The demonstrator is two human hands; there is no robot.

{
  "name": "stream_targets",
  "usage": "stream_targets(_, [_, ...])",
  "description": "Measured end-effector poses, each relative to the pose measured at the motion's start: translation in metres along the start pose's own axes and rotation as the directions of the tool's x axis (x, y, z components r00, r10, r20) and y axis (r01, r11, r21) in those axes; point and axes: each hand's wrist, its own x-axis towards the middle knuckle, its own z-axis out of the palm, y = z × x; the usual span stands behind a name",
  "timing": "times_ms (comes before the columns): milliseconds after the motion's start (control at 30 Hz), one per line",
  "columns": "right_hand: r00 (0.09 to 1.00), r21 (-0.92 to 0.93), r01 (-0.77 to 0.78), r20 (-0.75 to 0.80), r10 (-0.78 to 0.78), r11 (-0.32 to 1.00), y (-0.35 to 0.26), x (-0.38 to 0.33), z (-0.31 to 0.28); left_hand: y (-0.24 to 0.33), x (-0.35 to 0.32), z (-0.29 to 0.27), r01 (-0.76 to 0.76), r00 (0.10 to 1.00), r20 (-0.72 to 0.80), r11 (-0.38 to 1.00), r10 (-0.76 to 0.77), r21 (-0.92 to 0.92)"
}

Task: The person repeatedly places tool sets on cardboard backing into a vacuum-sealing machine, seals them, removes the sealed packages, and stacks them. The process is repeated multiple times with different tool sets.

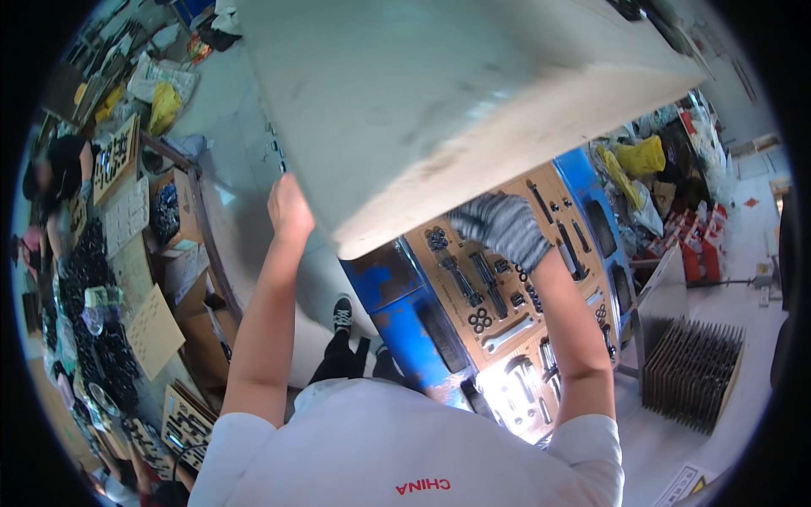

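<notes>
A large pale, smudged hood or box-like housing (473, 127) fills the upper middle and covers part of what lies below. At its left side, my bare left hand (291, 209) is closed near the edge; whatever its fingers hold is hidden. My right hand (507, 230), in a grey striped glove, reaches beneath the lower rim, fingers stretched out low over a tan tool board (448, 291). Black sockets (480, 319), a silver combination wrench (509, 335) and dark ratchet-like tools (490, 283) sit on the board. Bright glare washes out its near end.
Blue machine framing (397, 308) with black rollers (441, 336) carries the board. Left, a cluttered bench holds a cardboard box (182, 203) and more tool boards (117, 160), with a co-worker (63, 173) beyond. Right are red packages (701, 245) and a stack of thin boards (693, 372).
</notes>
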Motion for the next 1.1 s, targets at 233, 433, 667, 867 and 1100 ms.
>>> stream_targets(233, [0.989,-0.381,0.036,0.149,0.023,0.924,-0.019,0.015,0.011,0.004,0.001,-0.004,0.045,0.999,-0.004,0.999,-0.045,0.004])
stream_targets(433, [0.995,-0.352,0.092,0.064,-0.074,0.932,-0.011,0.015,0.017,0.006,-0.003,-0.004,0.062,0.998,-0.003,0.998,-0.062,0.026])
stream_targets(667, [0.984,-0.372,0.173,0.022,-0.178,0.912,0.009,0.024,0.053,0.013,-0.013,-0.008,0.037,0.999,0.000,0.997,-0.037,0.061])
stream_targets(867, [0.986,-0.488,0.035,-0.127,-0.111,0.872,0.182,0.007,0.033,0.016,-0.020,-0.014,0.024,0.999,0.034,0.997,-0.027,0.071])
stream_targets(1100, [0.765,-0.512,-0.632,-0.297,0.571,0.581,0.324,-0.041,-0.033,0.004,-0.022,-0.009,0.025,0.997,0.067,0.997,-0.031,0.077])
